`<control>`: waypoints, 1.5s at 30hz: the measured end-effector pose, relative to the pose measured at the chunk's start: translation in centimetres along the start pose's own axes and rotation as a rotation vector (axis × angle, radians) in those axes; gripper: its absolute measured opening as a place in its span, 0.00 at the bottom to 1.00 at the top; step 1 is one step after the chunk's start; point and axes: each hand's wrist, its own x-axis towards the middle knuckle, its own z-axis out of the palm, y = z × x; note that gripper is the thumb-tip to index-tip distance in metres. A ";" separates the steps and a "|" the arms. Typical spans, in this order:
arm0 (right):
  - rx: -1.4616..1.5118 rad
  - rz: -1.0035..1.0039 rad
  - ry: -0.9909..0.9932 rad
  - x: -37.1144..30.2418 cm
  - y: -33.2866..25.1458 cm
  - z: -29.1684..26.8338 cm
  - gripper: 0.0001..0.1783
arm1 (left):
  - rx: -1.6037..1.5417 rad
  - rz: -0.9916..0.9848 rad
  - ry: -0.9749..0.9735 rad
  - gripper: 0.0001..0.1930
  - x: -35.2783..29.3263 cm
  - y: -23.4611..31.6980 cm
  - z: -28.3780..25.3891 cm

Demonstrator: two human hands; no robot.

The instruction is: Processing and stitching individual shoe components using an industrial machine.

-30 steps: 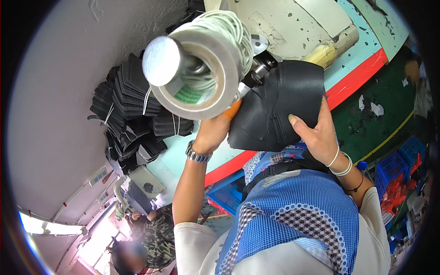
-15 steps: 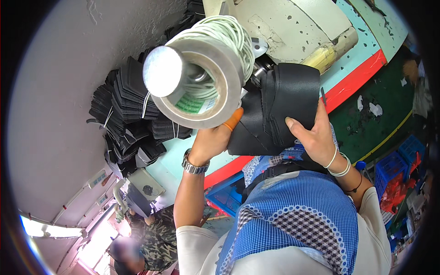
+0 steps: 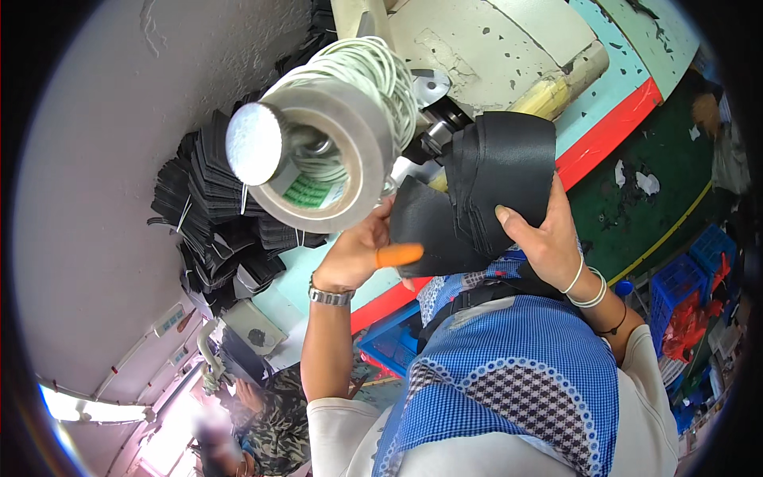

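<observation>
Between both hands (image 3: pixel 445 246), black fabric stack (image 3: pixel 485 199), edges free.

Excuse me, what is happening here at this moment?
A person holds a stack of black cut pieces with both hands in front of a cream-coloured machine. The right hand grips the stack from the side, and the left hand, with an orange cover on one finger, holds its lower edge. A spool of white cord stands close to the camera. More black pieces lie in tied bundles on the pale table.
</observation>
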 end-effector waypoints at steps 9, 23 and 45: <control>0.006 0.024 0.016 -0.1 -0.7 -0.1 0.26 | -0.145 -0.175 0.027 0.16 -0.4 1.1 0.8; 0.003 0.023 0.031 -0.4 -1.3 -0.2 0.30 | -0.028 -0.265 0.092 0.21 1.4 -0.5 0.0; 1.285 0.511 -0.473 -2.6 1.9 -3.9 0.33 | -0.146 0.127 -0.177 0.27 -0.2 -3.2 6.5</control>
